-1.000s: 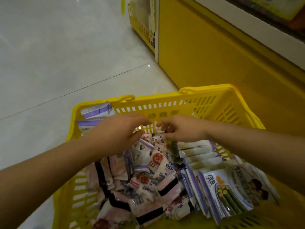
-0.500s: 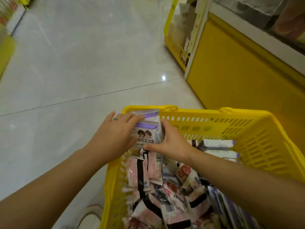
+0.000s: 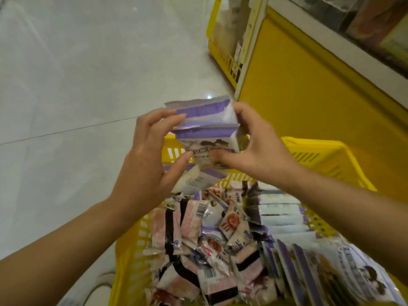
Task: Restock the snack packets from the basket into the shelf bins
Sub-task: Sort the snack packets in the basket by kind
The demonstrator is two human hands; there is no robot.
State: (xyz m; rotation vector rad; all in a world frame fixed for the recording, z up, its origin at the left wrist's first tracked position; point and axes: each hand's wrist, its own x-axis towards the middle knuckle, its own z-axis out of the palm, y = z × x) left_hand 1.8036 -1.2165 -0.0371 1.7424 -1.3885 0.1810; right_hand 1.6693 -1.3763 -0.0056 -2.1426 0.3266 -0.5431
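Fingers: left hand (image 3: pixel 145 155) and right hand (image 3: pixel 262 149) both curl round a small stack of white-and-purple foil snack packets (image 3: pixel 206 129), pressing its sides.
Stack: above the far rim of the yellow slotted plastic basket (image 3: pixel 320 147).
Handling: probably light, soft, slippery; press flat faces together, or the packets may fan apart.

One wide-angle camera, worn on the person's head, faces forward and steeply down. The left hand (image 3: pixel 150 157) and right hand (image 3: pixel 262 151), holding purple-striped snack packets (image 3: pixel 205 120), sit close to the lens at mid-frame, forearms entering from the lower corners. The yellow basket (image 3: pixel 326 151) fills the lower half, cut by the bottom edge. The tiled floor (image 3: pixel 77 74) spreads upper left and the yellow shelf unit (image 3: pixel 309 96) runs upper right.
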